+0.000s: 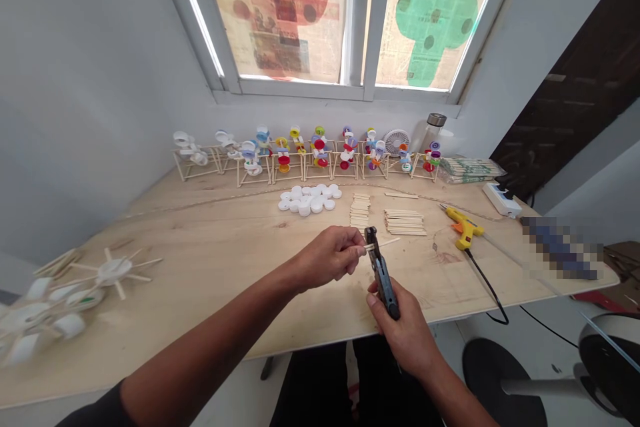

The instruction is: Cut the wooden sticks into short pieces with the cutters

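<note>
Pale, wood-grained worktop (225,273) spreads beneath a window (367,90) covered by printed paper with red and green shapes. Through the head camera I see both hands meeting above its near part. My left hand (336,255) is closed, pinching thin pale wooden sticks (391,242) between thumb and fingers. My right hand (407,330) is wrapped around the handles of a dark metal plier-like tool (384,280); its head stands upright at the sticks, which show on both sides of it. Whether its jaws bite the wood, I can't tell.

Just beyond the tool I have two neat stacks, one of short wooden sticks (360,209) and one of longer wooden sticks (405,222), with a single loose stick (401,195) behind the longer ones. Left of them sits a cluster of round white caps (310,199). To the right lies a yellow glue gun (469,228), its black cable (487,283) dropping over the edge; farther right are a white power strip (501,199) and a clear bag of sticks (471,170).

Along the back I see a row of stick frames with colourful caps (320,159), a small white fan (397,142) and a metal-lidded bottle (434,130). Far left, white wheel-like pieces with radiating sticks (114,271) lie partly blurred.
</note>
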`<action>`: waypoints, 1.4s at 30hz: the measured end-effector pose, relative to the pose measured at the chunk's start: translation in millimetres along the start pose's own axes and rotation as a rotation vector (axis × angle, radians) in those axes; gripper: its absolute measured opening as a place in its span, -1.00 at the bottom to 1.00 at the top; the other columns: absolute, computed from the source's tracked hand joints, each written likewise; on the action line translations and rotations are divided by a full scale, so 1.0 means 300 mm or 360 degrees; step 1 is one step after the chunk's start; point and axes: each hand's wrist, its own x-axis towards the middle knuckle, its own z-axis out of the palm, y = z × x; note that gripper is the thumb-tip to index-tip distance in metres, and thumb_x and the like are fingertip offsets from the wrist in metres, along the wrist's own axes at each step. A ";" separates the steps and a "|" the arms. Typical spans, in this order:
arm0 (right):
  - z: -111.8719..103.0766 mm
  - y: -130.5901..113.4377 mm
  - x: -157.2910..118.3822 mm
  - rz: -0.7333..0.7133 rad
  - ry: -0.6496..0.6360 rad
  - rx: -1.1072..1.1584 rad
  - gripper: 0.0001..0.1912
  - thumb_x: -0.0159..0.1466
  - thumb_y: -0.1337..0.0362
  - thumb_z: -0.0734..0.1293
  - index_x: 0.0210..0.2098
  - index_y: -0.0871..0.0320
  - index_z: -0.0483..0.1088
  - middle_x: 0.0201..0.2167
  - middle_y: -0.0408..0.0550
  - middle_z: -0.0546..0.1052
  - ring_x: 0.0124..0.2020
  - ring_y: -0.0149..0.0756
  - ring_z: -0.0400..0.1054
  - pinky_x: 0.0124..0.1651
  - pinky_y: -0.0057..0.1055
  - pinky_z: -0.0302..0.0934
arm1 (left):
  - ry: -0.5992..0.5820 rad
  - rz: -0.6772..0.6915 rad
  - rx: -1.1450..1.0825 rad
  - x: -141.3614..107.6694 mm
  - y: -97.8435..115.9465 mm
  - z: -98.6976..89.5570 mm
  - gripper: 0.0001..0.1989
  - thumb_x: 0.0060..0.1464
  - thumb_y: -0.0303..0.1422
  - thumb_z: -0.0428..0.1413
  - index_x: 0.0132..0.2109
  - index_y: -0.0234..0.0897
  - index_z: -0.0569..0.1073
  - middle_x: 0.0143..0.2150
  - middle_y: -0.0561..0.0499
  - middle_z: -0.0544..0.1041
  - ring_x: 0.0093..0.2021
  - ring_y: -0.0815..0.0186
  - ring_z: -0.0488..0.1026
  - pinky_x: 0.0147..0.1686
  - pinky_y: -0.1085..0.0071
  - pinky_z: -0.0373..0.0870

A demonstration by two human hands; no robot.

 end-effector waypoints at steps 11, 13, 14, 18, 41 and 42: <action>-0.005 -0.022 0.017 -0.0115 0.0023 -0.0127 -0.84 0.20 0.20 0.17 -0.39 0.15 0.29 -0.57 -0.18 0.33 -0.55 -0.38 0.17 -0.46 -0.49 0.07 | 0.0069 0.0177 0.0474 0.002 0.015 -0.026 -0.86 0.03 -0.40 -0.06 -0.45 -0.31 0.32 -0.63 0.12 0.34 -0.67 0.51 0.18 -0.63 0.59 0.08; -0.003 -0.021 0.024 -0.0130 0.0023 -0.0135 -0.85 0.19 0.21 0.18 -0.41 0.15 0.28 -0.55 -0.17 0.35 -0.53 -0.37 0.20 -0.43 -0.48 0.09 | 0.0076 0.0180 0.0508 0.004 0.013 -0.032 -0.86 0.02 -0.40 -0.06 -0.45 -0.31 0.32 -0.63 0.12 0.34 -0.66 0.51 0.18 -0.63 0.59 0.09; -0.001 -0.019 0.027 -0.0130 0.0019 -0.0140 -0.85 0.18 0.21 0.18 -0.42 0.15 0.28 -0.55 -0.17 0.35 -0.52 -0.36 0.21 -0.42 -0.48 0.09 | 0.0075 0.0179 0.0521 0.005 0.011 -0.035 -0.86 0.02 -0.40 -0.06 -0.45 -0.31 0.32 -0.63 0.12 0.34 -0.66 0.51 0.18 -0.63 0.59 0.09; 0.008 0.000 0.044 -0.0105 -0.0010 -0.0178 -0.85 0.19 0.21 0.17 -0.43 0.14 0.25 -0.57 -0.19 0.32 -0.54 -0.38 0.19 -0.44 -0.49 0.08 | 0.0054 0.0175 0.0551 0.016 -0.005 -0.043 -0.86 0.03 -0.42 -0.08 -0.44 -0.31 0.33 -0.64 0.14 0.34 -0.66 0.51 0.19 -0.61 0.58 0.10; 0.031 0.030 0.084 -0.0057 0.0030 -0.0151 -0.83 0.18 0.19 0.18 -0.47 0.14 0.21 -0.62 -0.22 0.27 -0.58 -0.40 0.14 -0.49 -0.50 0.03 | 0.0323 0.0338 0.0885 0.044 -0.066 -0.023 -0.86 0.09 -0.40 -0.10 -0.38 -0.27 0.31 -0.56 0.12 0.39 -0.59 0.46 0.27 -0.54 0.55 0.14; 0.031 0.032 0.083 -0.0069 0.0042 -0.0144 -0.83 0.18 0.18 0.19 -0.47 0.14 0.21 -0.62 -0.22 0.27 -0.58 -0.40 0.14 -0.49 -0.50 0.03 | 0.0391 0.0361 0.0919 0.034 -0.069 -0.014 -0.86 0.10 -0.39 -0.09 -0.38 -0.27 0.32 -0.55 0.11 0.41 -0.58 0.45 0.28 -0.54 0.55 0.15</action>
